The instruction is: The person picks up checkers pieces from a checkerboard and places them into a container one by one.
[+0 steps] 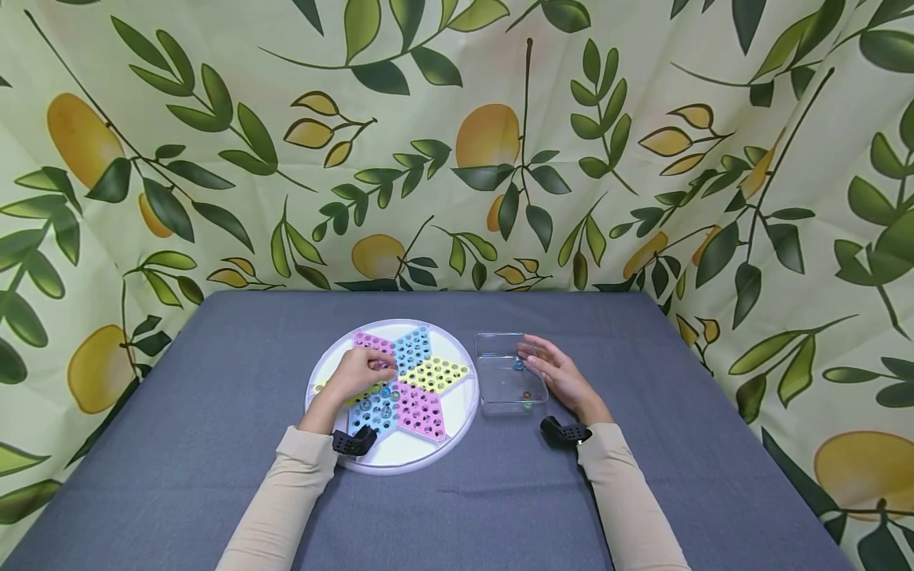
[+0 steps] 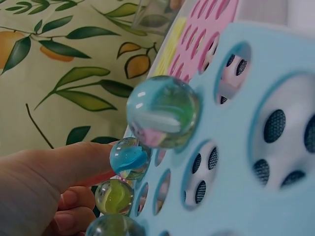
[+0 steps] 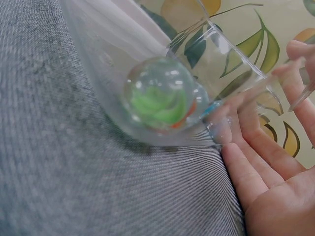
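Blue marble (image 2: 129, 157) at left hand (image 1: 359, 373) fingertips.

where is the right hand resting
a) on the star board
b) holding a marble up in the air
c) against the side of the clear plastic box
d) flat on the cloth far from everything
c: the right hand lies with straight fingers along the right wall of the clear plastic box, which holds a few marbles.

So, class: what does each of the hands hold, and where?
Left hand touches a blue glass marble with a fingertip; right hand rests against the clear plastic box's side.
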Demonstrator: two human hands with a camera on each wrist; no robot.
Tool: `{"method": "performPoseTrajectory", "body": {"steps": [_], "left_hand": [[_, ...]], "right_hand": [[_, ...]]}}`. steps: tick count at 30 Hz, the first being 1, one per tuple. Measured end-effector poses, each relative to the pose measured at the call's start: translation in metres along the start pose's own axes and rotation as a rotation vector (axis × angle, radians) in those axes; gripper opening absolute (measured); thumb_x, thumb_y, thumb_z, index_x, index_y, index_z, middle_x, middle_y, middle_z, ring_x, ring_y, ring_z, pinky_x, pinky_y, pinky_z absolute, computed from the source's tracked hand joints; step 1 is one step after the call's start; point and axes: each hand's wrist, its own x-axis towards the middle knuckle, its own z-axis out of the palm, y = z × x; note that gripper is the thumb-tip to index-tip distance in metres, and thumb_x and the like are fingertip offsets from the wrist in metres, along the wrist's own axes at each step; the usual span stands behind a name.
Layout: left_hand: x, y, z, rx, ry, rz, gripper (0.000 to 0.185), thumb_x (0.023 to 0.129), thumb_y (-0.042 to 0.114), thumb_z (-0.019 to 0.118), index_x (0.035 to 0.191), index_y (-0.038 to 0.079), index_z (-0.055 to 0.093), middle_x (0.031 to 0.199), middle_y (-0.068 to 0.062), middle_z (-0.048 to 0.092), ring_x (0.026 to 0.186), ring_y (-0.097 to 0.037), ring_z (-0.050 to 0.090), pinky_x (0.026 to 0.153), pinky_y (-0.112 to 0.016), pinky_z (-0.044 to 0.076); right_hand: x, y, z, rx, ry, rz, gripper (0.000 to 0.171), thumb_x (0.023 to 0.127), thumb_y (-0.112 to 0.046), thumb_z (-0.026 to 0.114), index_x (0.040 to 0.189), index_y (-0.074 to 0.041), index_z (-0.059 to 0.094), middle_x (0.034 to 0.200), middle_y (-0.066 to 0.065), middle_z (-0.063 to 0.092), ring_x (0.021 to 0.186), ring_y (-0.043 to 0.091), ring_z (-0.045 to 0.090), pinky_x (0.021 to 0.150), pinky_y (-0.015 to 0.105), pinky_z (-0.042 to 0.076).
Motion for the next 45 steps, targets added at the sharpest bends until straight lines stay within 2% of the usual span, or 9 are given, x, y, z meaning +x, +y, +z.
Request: {"method": "performPoseTrajectory", "body": {"steps": [20,30,42,45], "left_hand": [[0.001,-0.001,0.001,-0.005,0.011,-0.029,0.021,0.083,0.011,0.071,0.099,-0.001,0.073,0.066,0.001,0.05,0.063,-0.011,0.041,0.056,-0.021,0.035],[0.002,0.006,0.0,-0.028,0.012,0.008,0.024,0.084,0.012,0.072,0.103,-0.002,0.073,0.059,0.005,0.039,0.057,-0.009,0.035,0.052,-0.018,0.03],[0.002,0.012,0.0,-0.04,0.015,0.018,0.022,0.086,0.015,0.071,0.102,0.0,0.073,0.059,0.005,0.036,0.056,-0.01,0.033,0.051,-0.019,0.03],[0.002,0.014,0.0,-0.038,0.02,0.024,0.022,0.086,0.015,0.071,0.102,0.0,0.073,0.061,0.004,0.036,0.057,-0.01,0.034,0.051,-0.019,0.03]], "right_hand": [[0.001,0.002,-0.001,-0.007,-0.014,0.0,0.059,0.1,-0.014,0.05,0.148,0.004,0.022,0.152,0.035,0.025,0.118,-0.008,0.052,0.098,0.009,0.043],[0.0,0.001,0.0,-0.017,-0.009,-0.003,0.059,0.1,-0.014,0.05,0.148,0.005,0.022,0.151,0.035,0.025,0.119,-0.008,0.052,0.099,0.009,0.042],[0.0,0.0,0.0,-0.012,-0.007,0.008,0.059,0.1,-0.015,0.05,0.149,0.004,0.022,0.152,0.035,0.023,0.118,-0.01,0.052,0.098,0.008,0.043],[0.0,0.002,-0.001,-0.02,-0.014,-0.016,0.061,0.099,-0.02,0.053,0.148,0.003,0.025,0.151,0.033,0.029,0.119,-0.009,0.052,0.098,0.009,0.043]]}}
